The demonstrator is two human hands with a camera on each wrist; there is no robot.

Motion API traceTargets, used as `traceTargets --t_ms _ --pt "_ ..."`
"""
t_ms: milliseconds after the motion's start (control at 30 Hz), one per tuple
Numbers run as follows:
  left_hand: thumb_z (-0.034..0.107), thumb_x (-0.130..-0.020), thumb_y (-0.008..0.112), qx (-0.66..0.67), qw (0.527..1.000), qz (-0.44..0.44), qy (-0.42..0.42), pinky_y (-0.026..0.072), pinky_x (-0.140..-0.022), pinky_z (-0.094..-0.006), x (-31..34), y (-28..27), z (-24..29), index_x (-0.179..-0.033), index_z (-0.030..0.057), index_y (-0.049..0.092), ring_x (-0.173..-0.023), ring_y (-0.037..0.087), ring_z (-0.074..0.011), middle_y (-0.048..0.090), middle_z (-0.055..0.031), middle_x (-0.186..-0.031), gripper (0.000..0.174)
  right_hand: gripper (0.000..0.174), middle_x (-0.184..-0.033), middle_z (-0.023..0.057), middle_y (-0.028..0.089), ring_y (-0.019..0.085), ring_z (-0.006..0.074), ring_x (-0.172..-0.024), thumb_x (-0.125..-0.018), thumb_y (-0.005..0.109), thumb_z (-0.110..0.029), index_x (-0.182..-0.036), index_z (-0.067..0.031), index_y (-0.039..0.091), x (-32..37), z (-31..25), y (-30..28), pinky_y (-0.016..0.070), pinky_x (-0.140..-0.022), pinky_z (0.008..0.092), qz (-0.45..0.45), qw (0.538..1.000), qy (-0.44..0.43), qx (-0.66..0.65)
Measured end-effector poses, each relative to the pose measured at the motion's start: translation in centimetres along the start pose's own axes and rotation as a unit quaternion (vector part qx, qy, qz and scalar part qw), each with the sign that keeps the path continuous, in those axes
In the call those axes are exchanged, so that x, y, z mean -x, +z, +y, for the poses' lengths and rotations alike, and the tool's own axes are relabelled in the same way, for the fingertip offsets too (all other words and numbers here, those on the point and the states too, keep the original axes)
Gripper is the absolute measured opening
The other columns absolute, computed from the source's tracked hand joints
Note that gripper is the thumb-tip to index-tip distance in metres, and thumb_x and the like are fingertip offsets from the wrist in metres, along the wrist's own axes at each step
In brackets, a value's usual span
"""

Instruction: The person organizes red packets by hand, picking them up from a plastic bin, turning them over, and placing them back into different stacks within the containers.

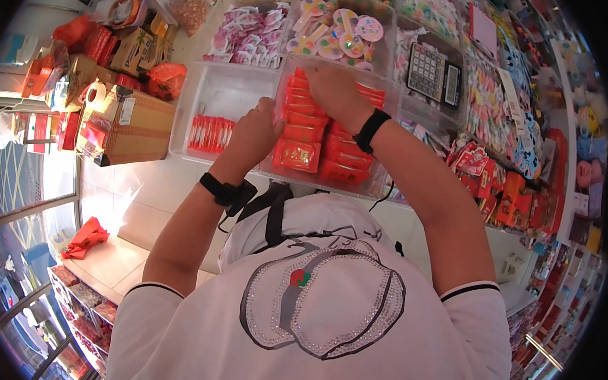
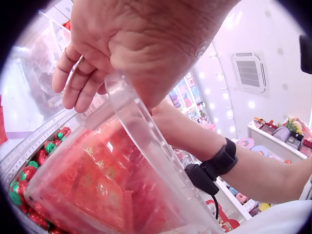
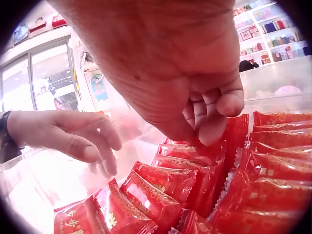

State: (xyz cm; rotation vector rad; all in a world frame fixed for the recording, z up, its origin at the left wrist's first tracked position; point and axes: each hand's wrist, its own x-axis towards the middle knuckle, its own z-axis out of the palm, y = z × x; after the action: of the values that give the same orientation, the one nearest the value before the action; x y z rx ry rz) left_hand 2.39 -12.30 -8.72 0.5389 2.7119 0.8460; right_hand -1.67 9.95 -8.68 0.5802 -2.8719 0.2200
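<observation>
Shiny red candy packets (image 1: 297, 155) with gold lettering stand in rows in a clear plastic bin (image 1: 381, 184). Over the back of the left row, my right hand (image 1: 334, 91) reaches down with bent fingers. In the right wrist view its fingertips (image 3: 212, 134) pinch the top of a red packet (image 3: 214, 151); part of that packet is hidden. My left hand (image 1: 255, 131) hangs over the wall between this bin and the one to its left, its fingers (image 2: 73, 95) loose and holding nothing. More red packets (image 1: 210, 134) stand in a row at the front of the left bin (image 1: 216, 90).
Behind are bins of pink-wrapped sweets (image 1: 247, 37) and round lollipops (image 1: 352, 33). A calculator (image 1: 433, 74) lies on the bin to the right. Cardboard boxes (image 1: 137, 127) stand at the left, and hanging packaged goods (image 1: 510, 126) line the right side.
</observation>
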Motion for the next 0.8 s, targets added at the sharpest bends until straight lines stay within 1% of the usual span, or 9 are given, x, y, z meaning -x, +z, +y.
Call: traceTargets --t_ms 333,433,533,633,733,800 --pt "0.029 -0.098 0.06 -0.006 1.0 0.002 -0.003 0.0551 -0.08 -0.05 0.1 -0.1 0.1 -0.127 0.0022 0.047 -0.093 0.069 -0.0435 0.071 -0.0233 -0.101 0.042 0.012 -0.099 0.018 0.067 0.071 0.0348 -0.086 -0.086 0.058 -0.004 -0.096 -0.0025 0.065 -0.1 -0.2 0.0 0.057 -0.073 0.0431 -0.029 0.999 -0.016 0.025" --pt "0.029 -0.098 0.06 -0.004 1.0 0.0 -0.005 0.0552 -0.08 -0.0505 0.1 0.0 0.0 -0.127 0.0026 0.046 -0.093 0.069 -0.0433 0.071 -0.0227 -0.1 0.041 0.012 -0.099 0.0175 0.066 0.07 0.0338 -0.087 -0.086 0.059 -0.003 -0.097 -0.002 0.064 0.1 0.0 -0.3 0.057 -0.072 0.0428 -0.002 0.999 -0.032 0.02" --pt "0.029 -0.098 0.06 -0.004 1.0 0.001 -0.004 0.0551 -0.08 -0.0507 0.1 0.0 0.1 -0.127 0.0028 0.046 -0.093 0.069 -0.0434 0.071 -0.0227 -0.1 0.041 0.013 -0.099 0.0166 0.066 0.07 0.0333 -0.087 -0.086 0.059 -0.004 -0.097 -0.0018 0.064 0.2 0.0 -0.9 0.0568 -0.071 0.0432 -0.006 0.999 -0.027 0.019" --pt "0.029 -0.098 0.06 -0.001 1.0 0.001 -0.005 0.0551 -0.08 -0.0507 0.1 0.0 0.1 -0.127 0.0026 0.046 -0.093 0.069 -0.0438 0.071 -0.0235 -0.1 0.041 0.013 -0.099 0.016 0.066 0.07 0.0336 -0.088 -0.086 0.058 -0.004 -0.097 -0.0018 0.064 -0.1 -0.3 -1.8 0.0568 -0.072 0.0436 -0.03 0.999 -0.023 0.031" --pt "0.029 -0.098 0.06 0.001 1.0 0.001 -0.003 0.055 -0.08 -0.0505 0.1 -0.1 0.2 -0.127 0.0024 0.046 -0.093 0.069 -0.044 0.071 -0.0242 -0.1 0.041 0.013 -0.098 0.0157 0.066 0.07 0.0329 -0.089 -0.087 0.058 -0.005 -0.097 -0.0019 0.064 0.0 0.1 -1.1 0.0571 -0.072 0.0434 -0.024 0.998 -0.047 0.041" --pt "0.029 -0.098 0.059 0.005 1.0 0.002 -0.004 0.055 -0.08 -0.0504 0.1 -0.2 0.2 -0.126 0.0022 0.046 -0.093 0.069 -0.044 0.07 -0.0246 -0.1 0.041 0.013 -0.099 0.0163 0.066 0.07 0.0324 -0.09 -0.087 0.058 -0.005 -0.098 -0.0018 0.064 0.0 0.1 -0.7 0.0573 -0.072 0.0434 -0.007 0.999 -0.035 0.035"
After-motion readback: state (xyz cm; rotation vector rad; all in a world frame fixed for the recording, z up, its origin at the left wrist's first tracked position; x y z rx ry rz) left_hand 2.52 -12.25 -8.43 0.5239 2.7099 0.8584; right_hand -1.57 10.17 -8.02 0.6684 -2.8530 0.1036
